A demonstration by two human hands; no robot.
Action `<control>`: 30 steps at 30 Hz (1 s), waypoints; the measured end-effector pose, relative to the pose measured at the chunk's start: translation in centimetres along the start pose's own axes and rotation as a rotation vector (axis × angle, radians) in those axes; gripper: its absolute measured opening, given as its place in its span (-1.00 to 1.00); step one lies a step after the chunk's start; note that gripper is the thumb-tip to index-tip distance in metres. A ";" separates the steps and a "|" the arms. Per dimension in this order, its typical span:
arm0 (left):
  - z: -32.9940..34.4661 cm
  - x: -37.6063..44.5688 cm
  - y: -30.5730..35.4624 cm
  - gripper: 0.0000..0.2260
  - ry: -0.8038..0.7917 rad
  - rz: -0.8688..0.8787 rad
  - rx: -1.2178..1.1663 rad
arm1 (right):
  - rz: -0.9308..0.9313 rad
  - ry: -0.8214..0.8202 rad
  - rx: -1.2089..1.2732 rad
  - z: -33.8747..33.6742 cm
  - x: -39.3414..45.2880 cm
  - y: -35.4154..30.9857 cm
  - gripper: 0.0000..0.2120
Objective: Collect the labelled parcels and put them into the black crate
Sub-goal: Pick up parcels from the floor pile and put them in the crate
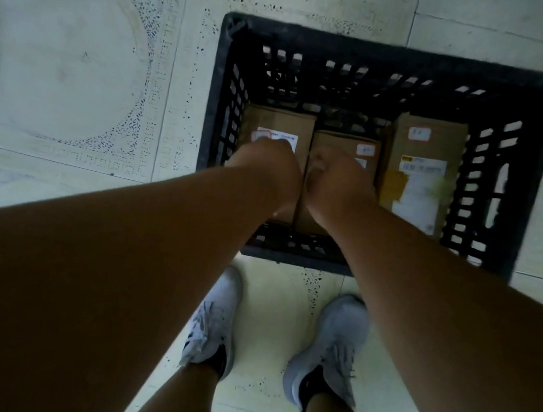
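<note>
Reaching into black crate (387,53): left hand (267,163) and right hand (339,180) lowering onto two parcels (275,123) at 6 o'clock, grip indeterminable; third parcel (424,163) at 3 o'clock; remainder unseen.

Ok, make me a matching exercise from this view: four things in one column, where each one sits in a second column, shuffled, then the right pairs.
Things
1. left parcel
2. middle parcel
3. right parcel
4. white shoes

Places
A. on the floor tiles, nearer the person than the black crate
B. in the crate, under the right hand
C. in the crate, by its right wall
D. in the crate, under the left hand

Pairs: 1-D, 2-B, 3-C, 4-A
</note>
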State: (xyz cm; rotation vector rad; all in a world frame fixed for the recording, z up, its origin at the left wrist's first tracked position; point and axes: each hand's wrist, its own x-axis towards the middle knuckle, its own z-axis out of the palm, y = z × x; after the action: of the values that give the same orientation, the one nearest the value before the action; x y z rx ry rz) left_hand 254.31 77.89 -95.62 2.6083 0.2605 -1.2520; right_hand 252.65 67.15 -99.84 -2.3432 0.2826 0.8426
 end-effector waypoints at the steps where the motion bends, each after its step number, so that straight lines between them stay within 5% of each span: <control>1: -1.1 -1.6 0.4 -0.65 0.060 0.031 -0.057 | -0.018 0.082 0.042 -1.6 -1.7 -1.0 -0.70; 11: -20.3 -30.7 6.6 -0.74 0.625 0.585 -0.456 | -0.195 0.602 0.250 -25.9 -28.1 -15.7 -0.84; 20: -28.6 -53.3 11.7 -0.80 0.497 1.016 -0.462 | -0.280 0.948 0.457 -38.9 -51.3 -21.7 -0.89; 30: -24.7 -65.5 27.2 -0.86 0.467 1.393 -0.285 | -0.138 1.393 0.526 -46.3 -65.6 -8.5 -0.84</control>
State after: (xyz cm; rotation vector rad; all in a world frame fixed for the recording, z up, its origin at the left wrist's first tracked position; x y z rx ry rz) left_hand 239.24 55.19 -25.60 1.9379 -1.0338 -0.0937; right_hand 228.40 44.34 -26.25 -1.9930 0.7542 -0.9472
